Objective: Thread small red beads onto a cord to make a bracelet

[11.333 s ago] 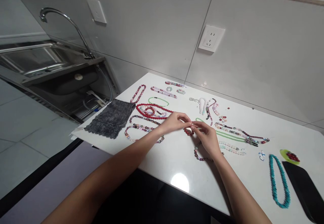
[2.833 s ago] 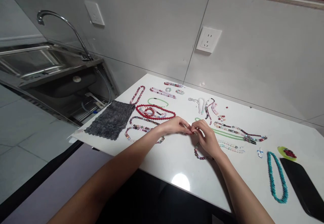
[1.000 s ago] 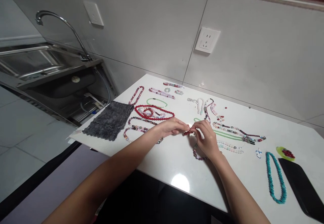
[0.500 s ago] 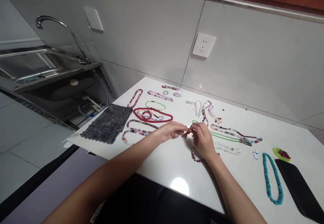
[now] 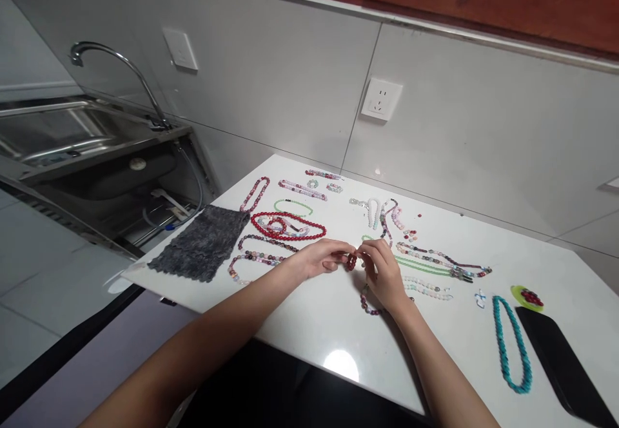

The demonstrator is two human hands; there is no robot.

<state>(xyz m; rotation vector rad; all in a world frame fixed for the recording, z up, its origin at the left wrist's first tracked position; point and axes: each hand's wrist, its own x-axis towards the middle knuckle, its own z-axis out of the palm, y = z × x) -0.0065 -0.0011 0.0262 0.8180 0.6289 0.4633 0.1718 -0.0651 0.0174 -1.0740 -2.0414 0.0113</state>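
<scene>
At the upper left of the frame sits a stainless steel sink (image 5: 72,131) with a curved chrome faucet (image 5: 118,64) behind it. To its right, a dark grey textured cloth (image 5: 200,244) lies on the left end of a white tabletop (image 5: 300,344). Just beyond the cloth, toward the back of the table, are a pink beaded strand (image 5: 255,194) and a thin green strand (image 5: 293,207). A large loop of red beads (image 5: 290,238) lies nearer the middle, with a multicoloured strand (image 5: 256,259) just in front of it.

The left hand (image 5: 322,259) reaches in from the lower left, its fingers curled inward. The right hand (image 5: 384,276) comes from the lower right, and the two meet at the middle of the table. Their fingertips close on a short strand of dark red beads (image 5: 351,262), held up just above the tabletop between them. A dark beaded strand (image 5: 368,307) lies just below the right hand.

Farther right lie a white bead strand (image 5: 371,212) and a long green strand (image 5: 425,267). At the lower right are a turquoise necklace (image 5: 500,344) and a black slab (image 5: 556,363). A green dish (image 5: 520,294) holding red beads sits just behind the slab.
</scene>
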